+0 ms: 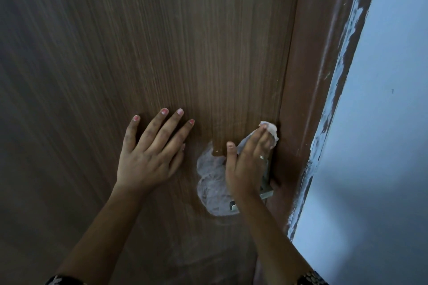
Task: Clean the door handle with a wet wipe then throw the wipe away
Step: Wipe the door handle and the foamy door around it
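A brown wood-grain door [162,41] fills the head view. My right hand [247,162] presses a white wet wipe [271,133] against the door's right edge, just above the metal door handle [266,192], which my hand and wrist mostly hide. Only silver bits of the handle show below the hand. A whitish patch [212,183] lies on the door left of the handle. My left hand [150,152] rests flat on the door with fingers spread, holding nothing.
The brown door frame [319,65] runs down the right of the door. Beyond it is a pale blue wall [382,146] with smeared paint along the frame's edge.
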A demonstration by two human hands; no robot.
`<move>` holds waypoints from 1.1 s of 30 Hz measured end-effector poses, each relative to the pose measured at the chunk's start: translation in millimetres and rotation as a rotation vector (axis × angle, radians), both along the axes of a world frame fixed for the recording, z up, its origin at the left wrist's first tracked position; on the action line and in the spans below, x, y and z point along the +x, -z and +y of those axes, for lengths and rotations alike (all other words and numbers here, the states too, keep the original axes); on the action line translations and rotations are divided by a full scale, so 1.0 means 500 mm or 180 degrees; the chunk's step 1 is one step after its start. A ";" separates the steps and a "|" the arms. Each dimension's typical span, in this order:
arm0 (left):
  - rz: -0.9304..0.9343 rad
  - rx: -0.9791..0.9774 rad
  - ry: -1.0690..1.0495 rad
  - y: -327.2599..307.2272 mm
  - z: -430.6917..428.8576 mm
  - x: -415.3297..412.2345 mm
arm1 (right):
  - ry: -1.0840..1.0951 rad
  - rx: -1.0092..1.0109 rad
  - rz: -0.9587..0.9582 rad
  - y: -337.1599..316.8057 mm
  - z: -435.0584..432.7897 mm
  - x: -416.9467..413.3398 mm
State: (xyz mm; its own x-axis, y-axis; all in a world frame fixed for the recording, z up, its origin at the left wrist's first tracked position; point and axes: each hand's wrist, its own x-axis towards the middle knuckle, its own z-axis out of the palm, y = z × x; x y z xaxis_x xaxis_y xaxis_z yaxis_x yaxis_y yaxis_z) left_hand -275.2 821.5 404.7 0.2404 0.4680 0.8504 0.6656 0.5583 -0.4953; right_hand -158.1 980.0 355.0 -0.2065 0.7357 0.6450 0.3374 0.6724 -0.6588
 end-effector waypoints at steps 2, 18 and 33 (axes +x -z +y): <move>-0.0019 0.0020 -0.0012 0.002 0.002 0.000 | -0.0211 0.0351 -0.0246 0.000 -0.022 -0.005; -0.0041 -0.0006 0.0022 0.003 0.006 -0.001 | -0.0616 0.1234 -0.0847 0.029 -0.120 -0.037; -0.0057 -0.0341 0.0241 -0.003 -0.012 -0.005 | -0.0039 0.0302 -0.0803 0.052 -0.165 -0.052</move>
State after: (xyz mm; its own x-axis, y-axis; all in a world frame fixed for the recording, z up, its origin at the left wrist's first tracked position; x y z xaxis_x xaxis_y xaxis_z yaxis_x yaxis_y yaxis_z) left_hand -277.9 815.4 406.0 0.2636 0.5376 0.8009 0.7131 0.4506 -0.5371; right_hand -184.1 897.5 329.2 -0.3781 0.6709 0.6380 0.4744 0.7321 -0.4888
